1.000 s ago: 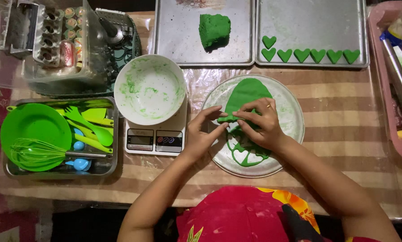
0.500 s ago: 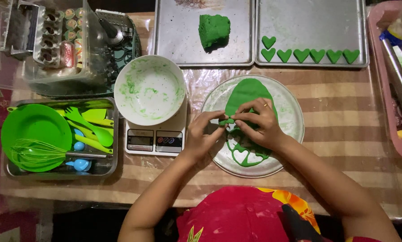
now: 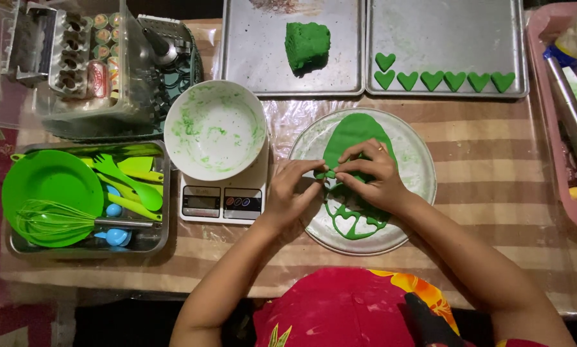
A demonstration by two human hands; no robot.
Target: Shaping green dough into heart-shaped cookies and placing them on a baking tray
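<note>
Both hands meet over the round plate (image 3: 417, 160) in the middle of the table; the left hand (image 3: 291, 193) and the right hand (image 3: 372, 173) are pinched narrow on a small green cutter (image 3: 325, 173) pressed into the rolled green dough (image 3: 352, 138). That sheet looks soft, thin and easily torn; I'd lift cut pieces from underneath, at their edges. The striped cloth (image 3: 487, 167) under plastic wrap looks slippery; trays, scale (image 3: 221, 200) and bowl (image 3: 214, 128) crowd close.
</note>
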